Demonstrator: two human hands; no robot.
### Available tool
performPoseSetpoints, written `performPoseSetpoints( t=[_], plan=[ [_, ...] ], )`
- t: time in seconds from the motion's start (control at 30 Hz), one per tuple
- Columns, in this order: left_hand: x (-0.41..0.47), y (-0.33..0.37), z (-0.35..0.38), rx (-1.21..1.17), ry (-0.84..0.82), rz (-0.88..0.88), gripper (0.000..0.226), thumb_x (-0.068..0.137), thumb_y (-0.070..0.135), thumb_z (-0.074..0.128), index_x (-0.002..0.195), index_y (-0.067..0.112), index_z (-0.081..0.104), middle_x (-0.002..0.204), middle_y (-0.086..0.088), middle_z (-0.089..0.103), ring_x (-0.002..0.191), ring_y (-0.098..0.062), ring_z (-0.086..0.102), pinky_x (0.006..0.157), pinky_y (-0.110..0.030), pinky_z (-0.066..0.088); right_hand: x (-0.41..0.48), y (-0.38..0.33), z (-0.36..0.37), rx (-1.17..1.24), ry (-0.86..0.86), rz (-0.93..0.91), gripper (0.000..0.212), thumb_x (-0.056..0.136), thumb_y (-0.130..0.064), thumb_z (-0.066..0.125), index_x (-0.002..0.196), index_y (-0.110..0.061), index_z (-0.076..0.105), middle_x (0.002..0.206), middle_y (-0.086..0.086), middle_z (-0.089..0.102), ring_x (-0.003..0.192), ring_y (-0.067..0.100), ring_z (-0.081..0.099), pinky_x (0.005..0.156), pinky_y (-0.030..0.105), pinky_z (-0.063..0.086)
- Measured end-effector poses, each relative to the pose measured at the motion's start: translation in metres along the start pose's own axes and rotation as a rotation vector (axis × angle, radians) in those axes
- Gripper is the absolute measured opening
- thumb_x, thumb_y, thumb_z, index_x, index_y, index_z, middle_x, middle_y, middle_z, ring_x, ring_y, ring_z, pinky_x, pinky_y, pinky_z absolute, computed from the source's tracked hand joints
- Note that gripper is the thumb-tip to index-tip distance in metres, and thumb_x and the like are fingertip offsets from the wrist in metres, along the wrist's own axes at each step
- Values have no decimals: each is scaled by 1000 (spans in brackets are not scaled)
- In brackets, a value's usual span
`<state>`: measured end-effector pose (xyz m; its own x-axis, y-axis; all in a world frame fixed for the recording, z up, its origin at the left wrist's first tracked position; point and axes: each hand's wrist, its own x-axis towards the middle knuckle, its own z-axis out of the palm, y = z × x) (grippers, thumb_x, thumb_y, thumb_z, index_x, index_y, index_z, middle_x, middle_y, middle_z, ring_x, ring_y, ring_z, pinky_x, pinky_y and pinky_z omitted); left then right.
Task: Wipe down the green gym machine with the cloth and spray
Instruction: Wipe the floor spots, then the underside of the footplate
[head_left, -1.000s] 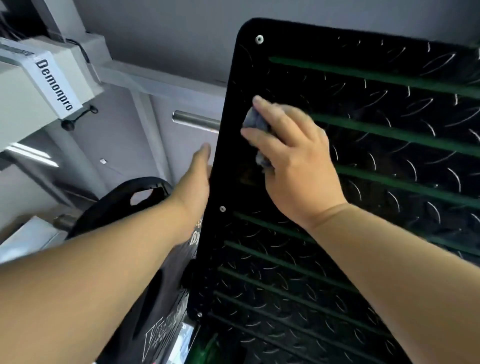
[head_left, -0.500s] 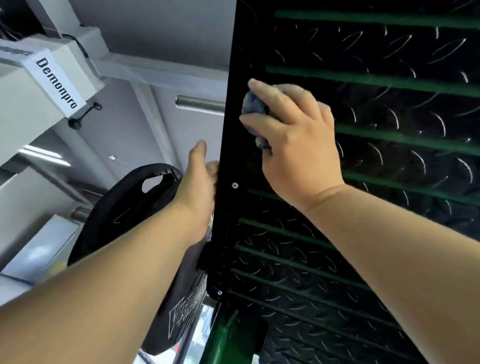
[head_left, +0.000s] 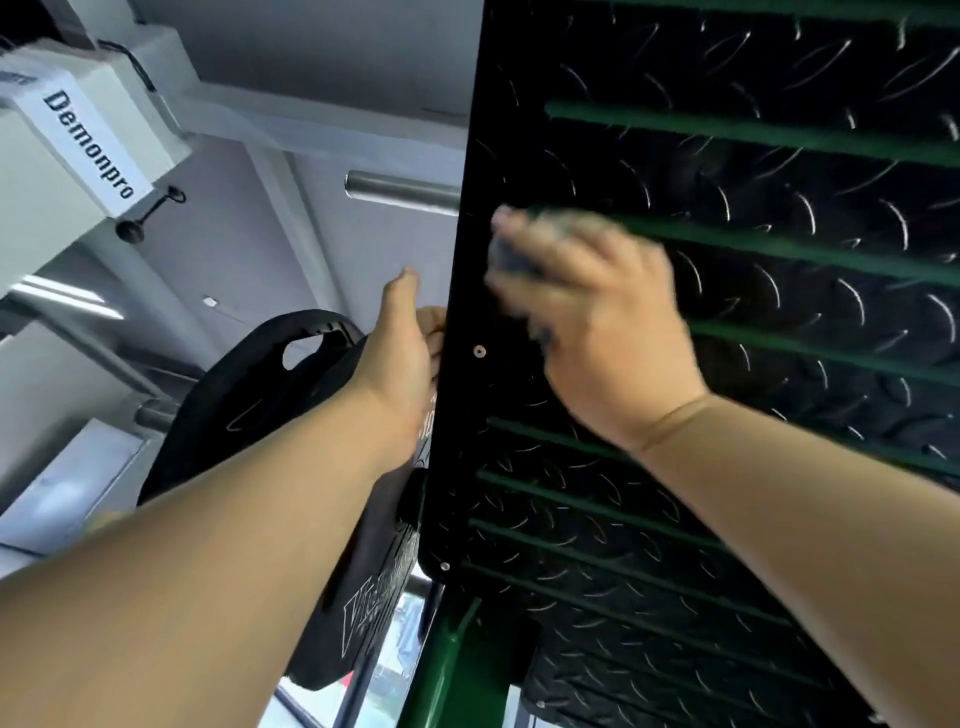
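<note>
Risk: cloth (head_left: 511, 257) snagging screw head (head_left: 479, 351) mid-stroke; right hand (head_left: 597, 322) fingers clamped on it against footplate (head_left: 727, 182), left hand (head_left: 402, 358) fingers hidden behind edge, can't tell.

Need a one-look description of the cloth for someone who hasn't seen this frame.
Find the big black diamond-tread metal plate with green bars filling the right side. Near its left edge the right hand presses a small crumpled blue-grey cloth against it. The cloth is the only soft, dull thing there, peeking out from under that hand, motion-blurred.
</note>
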<state>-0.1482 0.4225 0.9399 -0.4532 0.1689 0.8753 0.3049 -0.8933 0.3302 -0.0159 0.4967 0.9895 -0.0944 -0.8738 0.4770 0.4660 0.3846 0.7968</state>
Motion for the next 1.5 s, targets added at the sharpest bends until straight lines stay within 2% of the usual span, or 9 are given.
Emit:
performPoseSetpoints(
  t=[0.13,0.2,0.33,0.47,0.57,0.73,1.07,1.33,1.5],
  plan=[
    [0,-6,7,68,110,26,62,88,68,30,92,18,66,94,-6,71,89,-21,64,82,-36,49,4,12,-6,38,149,109,38,81,2,48,108,-6,74,135,11,58,120,37,55,105,42,40],
    [-1,-11,13,142,206,50,63,75,73,38,99,23,67,106,-2,70,101,-19,63,94,-39,47,-36,-6,11,103,-63,-25,36,90,-5,42,108,-7,74,135,7,59,121,34,56,98,45,45],
    [-17,-18,28,645,375,226,20,96,37,41,100,23,56,83,3,57,79,-18,52,64,-33,38,-102,-9,-4,116,-428,-188,44,85,-18,36,107,-20,75,135,-5,59,122,22,55,96,35,37],
    [-25,-24,31,902,452,460,51,93,25,48,142,22,36,143,-3,40,128,-22,42,100,-31,37,-63,34,-40,121,-102,27,43,79,-6,45,110,-15,73,136,2,58,121,28,52,97,42,40],
    [-38,-28,43,1084,392,686,67,91,12,53,151,22,25,159,2,15,143,-18,20,110,-26,22,-51,49,-49,135,64,115,41,79,5,47,109,-5,73,133,12,59,119,32,53,104,40,41],
    [-44,-43,48,1427,180,911,63,87,8,55,147,14,36,159,-4,19,143,-24,22,112,-37,23,-122,27,-32,206,-287,-93,39,88,-12,42,114,-11,72,134,4,60,123,27,56,94,44,48],
    [-65,-64,108,1452,186,613,89,86,38,61,153,7,11,161,-9,-9,147,-26,-6,113,-47,21,-87,117,-116,130,124,153,36,80,2,51,106,-7,74,133,13,58,119,32,53,104,41,40],
    [-87,-81,154,1569,83,670,89,77,17,70,150,6,19,157,-28,2,143,-47,9,104,-59,38,-208,99,-105,272,-417,-62,38,89,-8,46,118,-13,69,138,4,57,121,29,57,84,46,52],
    [-91,-77,156,1609,66,624,89,84,21,63,153,13,8,157,-26,-9,145,-43,0,108,-55,36,-130,150,-148,135,134,120,30,84,3,55,104,-7,76,127,9,64,108,25,51,98,25,41]
  ],
)
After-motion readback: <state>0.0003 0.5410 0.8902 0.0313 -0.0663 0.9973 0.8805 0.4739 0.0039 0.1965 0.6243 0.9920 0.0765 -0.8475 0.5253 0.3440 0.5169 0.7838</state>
